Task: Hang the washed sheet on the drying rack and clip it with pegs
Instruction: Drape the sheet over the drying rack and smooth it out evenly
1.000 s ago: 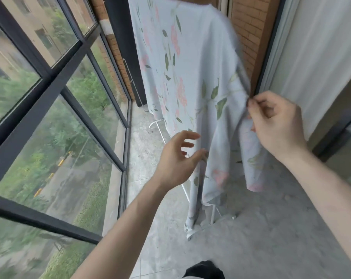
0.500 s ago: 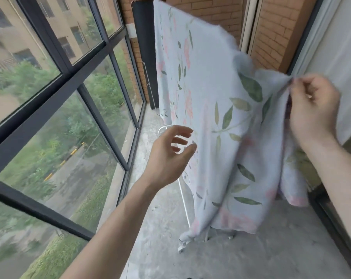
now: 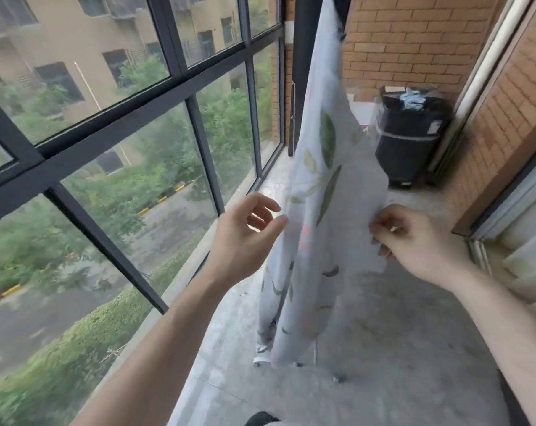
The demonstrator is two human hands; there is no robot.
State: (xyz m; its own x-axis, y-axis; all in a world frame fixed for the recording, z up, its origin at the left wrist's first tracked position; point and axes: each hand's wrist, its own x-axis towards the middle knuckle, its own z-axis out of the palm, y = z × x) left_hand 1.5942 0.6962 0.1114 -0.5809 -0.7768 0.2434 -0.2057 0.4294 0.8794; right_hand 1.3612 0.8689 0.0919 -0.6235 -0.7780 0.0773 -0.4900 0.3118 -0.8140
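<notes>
A pale blue sheet [image 3: 325, 192] printed with green leaves and pink flowers hangs down from above the frame almost to the floor. The drying rack shows only as white feet [image 3: 262, 359] under the sheet's lower end. My right hand [image 3: 414, 241] pinches the sheet's right edge at mid height. My left hand [image 3: 245, 241] is just left of the sheet, fingers loosely curved, its fingertips at the left edge of the cloth and holding nothing. No pegs are in sight.
A dark-framed window wall [image 3: 199, 124] runs along the left of this narrow balcony. A black bin [image 3: 409, 139] stands at the far end against a brick wall [image 3: 414, 47]. A sliding door frame [image 3: 512, 192] lines the right side. The floor is grey concrete.
My right hand has come down and inward with the sheet's edge, so the cloth now hangs narrower and straighter. My view has swung left and further back. My left hand stays by the left edge.
</notes>
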